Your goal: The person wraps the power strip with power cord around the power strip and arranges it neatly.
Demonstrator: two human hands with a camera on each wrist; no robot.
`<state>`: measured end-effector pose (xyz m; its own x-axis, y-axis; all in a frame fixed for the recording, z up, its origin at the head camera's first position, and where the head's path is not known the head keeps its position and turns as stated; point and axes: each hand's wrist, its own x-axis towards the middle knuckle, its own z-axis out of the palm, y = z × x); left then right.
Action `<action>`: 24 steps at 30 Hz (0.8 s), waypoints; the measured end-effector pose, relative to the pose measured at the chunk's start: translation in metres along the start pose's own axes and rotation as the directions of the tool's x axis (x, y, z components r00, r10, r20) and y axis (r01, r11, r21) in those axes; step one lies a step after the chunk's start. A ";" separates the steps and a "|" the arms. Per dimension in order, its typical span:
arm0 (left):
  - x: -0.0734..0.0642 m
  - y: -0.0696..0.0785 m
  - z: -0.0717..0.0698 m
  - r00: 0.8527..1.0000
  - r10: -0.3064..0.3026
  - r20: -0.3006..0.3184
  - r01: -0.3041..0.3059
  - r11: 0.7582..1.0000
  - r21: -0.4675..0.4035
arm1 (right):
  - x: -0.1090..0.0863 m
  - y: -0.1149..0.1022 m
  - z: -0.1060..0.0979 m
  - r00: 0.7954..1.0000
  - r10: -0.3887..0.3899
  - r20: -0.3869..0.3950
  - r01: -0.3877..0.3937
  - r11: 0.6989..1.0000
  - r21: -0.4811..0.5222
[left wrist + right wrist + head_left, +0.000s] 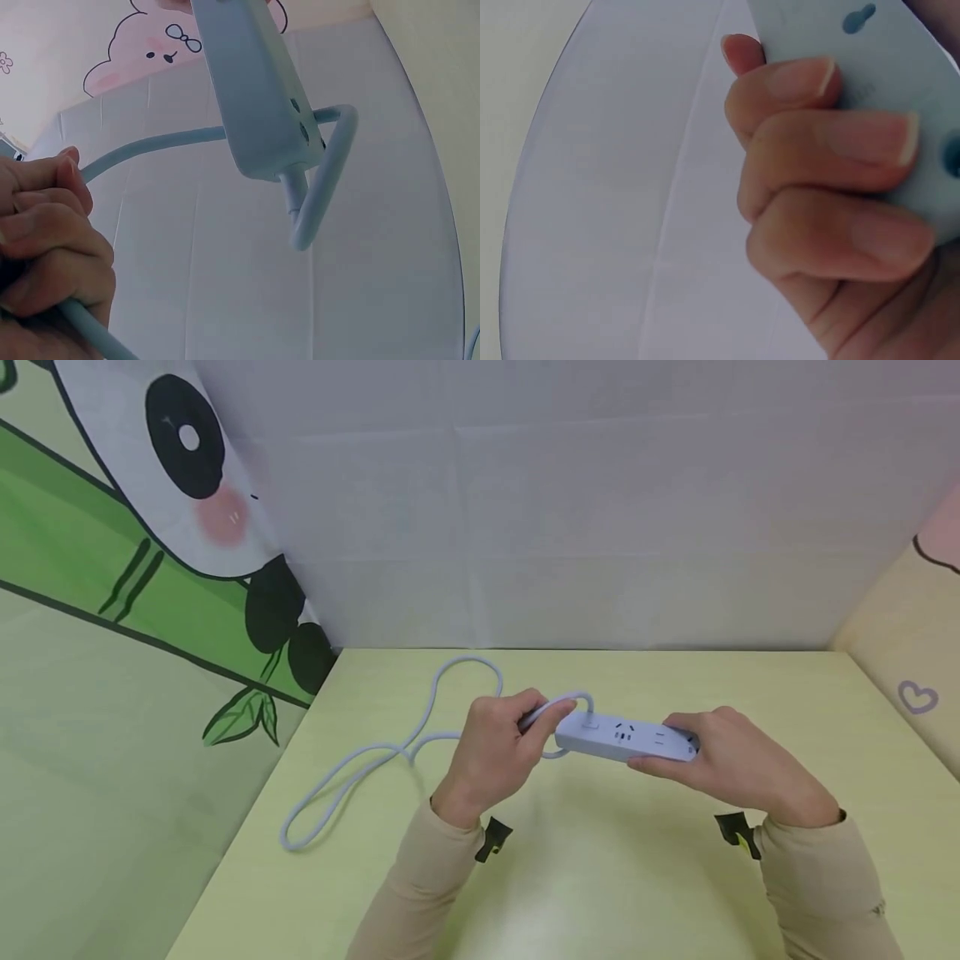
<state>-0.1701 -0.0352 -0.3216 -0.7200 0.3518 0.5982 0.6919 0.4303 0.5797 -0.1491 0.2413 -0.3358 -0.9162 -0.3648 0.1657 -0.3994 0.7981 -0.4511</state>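
Observation:
A white power strip [622, 737] is held up over the table, its socket face turned upward and its underside showing in both wrist views. My right hand [723, 760] grips its right end, thumb on the near edge and curled fingers [825, 150] underneath. Beside the strip's other end, my left hand [498, 743] holds the white cord [566, 697] between thumb and fingers. In the left wrist view, the cord [330, 176] leaves the strip's end, doubles back sharply and reappears on the other side, running to the left hand [56, 240].
More of the cord lies in loose loops [330, 768] on the left of the pale yellow table [600, 877]. A pale cloth wall [570, 527] rises behind the table, with printed cartoon panels on both sides. Black pieces [492, 839] sit by the sleeve cuffs.

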 end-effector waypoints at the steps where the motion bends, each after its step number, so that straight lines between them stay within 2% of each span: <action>1: 0.000 0.000 0.000 1.000 0.002 0.002 -0.002 1.000 0.000 | 0.000 0.001 0.000 1.000 0.006 -0.002 -0.006 1.000 0.001; 13: -0.002 0.004 0.003 0.999 -0.011 0.045 0.013 0.999 -0.030 | 0.004 0.008 -0.004 0.995 0.090 -0.040 -0.089 0.996 0.011; 20: -0.003 0.005 0.002 0.996 0.028 0.079 -0.025 0.999 -0.035 | 0.006 0.012 -0.004 0.989 0.126 -0.080 -0.124 0.992 0.035; 24: -0.003 0.005 0.003 0.991 0.045 0.125 -0.038 0.998 -0.053 | 0.006 0.012 -0.004 0.984 0.134 -0.116 -0.130 0.990 0.048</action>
<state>-0.1643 -0.0319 -0.3221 -0.6894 0.4721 0.5494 0.7208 0.3721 0.5848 -0.1596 0.2504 -0.3364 -0.9591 -0.1962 0.2040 -0.2753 0.8145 -0.5108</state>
